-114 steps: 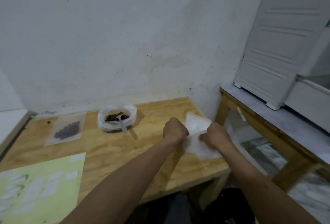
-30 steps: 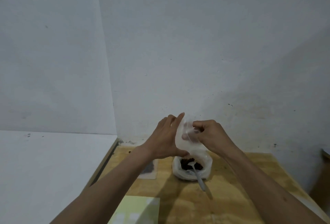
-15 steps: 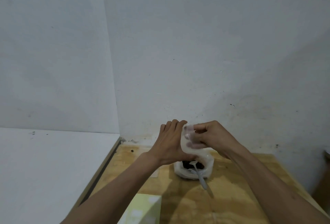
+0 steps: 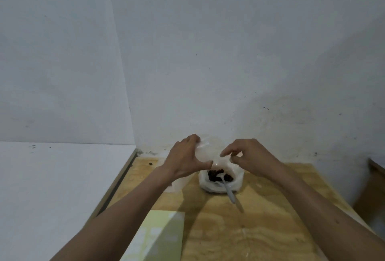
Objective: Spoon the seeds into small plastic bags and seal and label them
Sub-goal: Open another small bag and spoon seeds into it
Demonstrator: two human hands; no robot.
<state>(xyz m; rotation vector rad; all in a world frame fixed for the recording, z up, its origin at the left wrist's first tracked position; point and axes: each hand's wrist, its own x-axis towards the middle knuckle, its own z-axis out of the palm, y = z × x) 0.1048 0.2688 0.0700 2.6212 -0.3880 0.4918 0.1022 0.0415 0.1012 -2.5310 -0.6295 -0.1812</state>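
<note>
— Where's the little bag now?

— Up in the air between both hands, above the table; the small clear bag (image 4: 208, 152) hangs right over the bigger seed bag (image 4: 221, 179); it's see-through and a bit blurred, so I can't tell whether its mouth is parted.

— And the hands?

— The left hand (image 4: 185, 158) grasps the bag's left edge, fingers curled over the top and thumb pressed in from below; the right hand (image 4: 248, 156) pinches at the bag's right side with finger and thumb, the other fingers bent; neither hand is loose.

— The seeds?

— Dark seeds (image 4: 218, 175) sit inside the white seed bag, which stands open on the wooden table (image 4: 260, 229) near the wall; a white plastic spoon (image 4: 229, 192) lies in it, bowl down among the seeds, handle sticking out over the rim toward the person.

— Anything else on the table?

— A pale flat bag (image 4: 177, 184) lies just left of the seed bag, half hidden under the left wrist; a pale green sheet (image 4: 158, 237) with whitish patches lies at the near left edge; a white surface (image 4: 52, 188) adjoins the table on the left; a plain white wall (image 4: 229, 52) stands behind it all.
</note>
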